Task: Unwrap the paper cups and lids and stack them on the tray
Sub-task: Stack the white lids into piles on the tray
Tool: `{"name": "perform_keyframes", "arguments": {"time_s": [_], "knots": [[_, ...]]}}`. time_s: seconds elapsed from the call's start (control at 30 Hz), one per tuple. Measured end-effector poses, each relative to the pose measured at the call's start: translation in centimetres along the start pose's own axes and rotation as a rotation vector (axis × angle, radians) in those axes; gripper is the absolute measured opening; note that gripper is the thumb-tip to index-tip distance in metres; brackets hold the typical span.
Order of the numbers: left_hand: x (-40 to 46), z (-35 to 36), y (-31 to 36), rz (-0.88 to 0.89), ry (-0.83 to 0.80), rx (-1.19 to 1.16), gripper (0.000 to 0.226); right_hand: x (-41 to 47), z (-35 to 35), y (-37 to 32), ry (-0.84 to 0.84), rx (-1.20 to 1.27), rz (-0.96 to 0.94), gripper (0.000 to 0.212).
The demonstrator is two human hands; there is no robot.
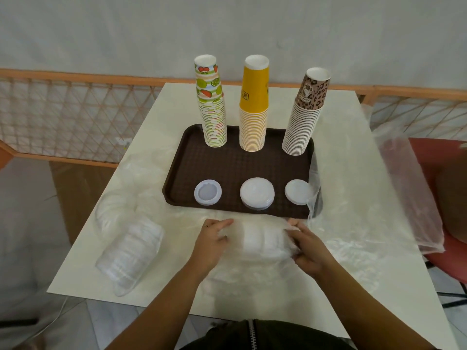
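Observation:
A brown tray (227, 162) holds three upright cup stacks at its back: fruit-patterned (213, 114), yellow (253, 114) and leopard-print (304, 120). Along its front sit three low piles of white lids (208, 192), (257, 193), (298, 192). Just in front of the tray lies a wrapped sleeve of white lids (260, 239) on its side in clear plastic. My left hand (211, 242) holds its left end. My right hand (308, 247) pinches the plastic wrap at its right end. Another wrapped sleeve of lids (131, 253) lies at the front left.
Loose clear plastic wrappers (353, 198) are spread over the white table (156, 137), right of the tray and under my hands. A red chair (444, 198) with plastic draped on it stands to the right. A wooden lattice railing (63, 109) runs behind.

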State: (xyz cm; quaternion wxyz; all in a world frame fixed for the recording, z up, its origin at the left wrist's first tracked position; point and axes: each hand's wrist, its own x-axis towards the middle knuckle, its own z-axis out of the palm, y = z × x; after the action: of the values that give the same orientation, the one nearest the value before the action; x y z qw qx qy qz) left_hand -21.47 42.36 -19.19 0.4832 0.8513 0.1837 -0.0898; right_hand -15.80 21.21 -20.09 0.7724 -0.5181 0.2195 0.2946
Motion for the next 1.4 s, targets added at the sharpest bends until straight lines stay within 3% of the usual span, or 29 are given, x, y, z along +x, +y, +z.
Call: {"name": "perform_keyframes", "arguments": {"time_s": [0.07,0.17,0.23,0.3,0.4,0.5,0.57,0.67,0.77,0.93,1.07,1.27,1.4], "knots": [[0.2,0.4,-0.6,0.058,-0.082,0.179,0.054,-0.1,0.7,0.4,0.061,-0.19,-0.078,0.022],[0.0,1.2,-0.9,0.089,-0.154,0.352,0.072,0.0,1.4,0.8,0.205,-0.772,-0.3,0.023],[-0.1,1.6,-0.8,0.099,-0.144,0.385,0.074,0.3,1.4,1.4,0.236,-1.111,-0.447,0.026],[-0.1,1.6,-0.9,0.109,-0.109,0.371,0.067,0.9,0.8,1.8,0.188,-1.221,-0.493,0.026],[-0.7,1.6,-1.1,0.2,0.091,0.285,0.053,1.1,0.8,1.0,0.079,-1.281,-0.421,0.027],[-1.4,1.2,-0.6,0.397,0.322,0.084,0.034,-0.3,0.9,0.3,0.214,-1.192,-0.663,0.035],[-1.6,0.7,0.0,0.448,0.18,0.031,0.039,-1.8,1.5,0.3,0.109,-1.135,-0.845,0.04],[-1.6,0.5,0.3,0.408,-0.128,0.139,0.055,-2.8,1.9,1.5,-0.122,-1.26,-0.808,0.042],[-1.8,0.9,-0.2,0.414,-0.049,0.172,0.046,-2.9,2.0,2.4,-0.024,-1.24,-0.867,0.027],[-2.2,1.8,-0.9,0.491,0.088,0.176,0.012,-3.4,1.8,3.4,0.095,-1.342,-1.08,0.009],[-2.2,1.5,-2.1,0.51,0.091,0.132,0.025,-3.7,0.7,4.5,0.144,-1.37,-1.135,0.013],[-2.6,0.9,-2.8,0.439,0.05,0.029,0.031,-3.4,-0.2,5.9,0.086,-1.32,-0.959,0.011],[-2.6,1.0,-2.5,0.426,0.036,-0.004,0.034,-4.0,1.1,5.4,0.255,-1.111,-0.892,0.021]]}}
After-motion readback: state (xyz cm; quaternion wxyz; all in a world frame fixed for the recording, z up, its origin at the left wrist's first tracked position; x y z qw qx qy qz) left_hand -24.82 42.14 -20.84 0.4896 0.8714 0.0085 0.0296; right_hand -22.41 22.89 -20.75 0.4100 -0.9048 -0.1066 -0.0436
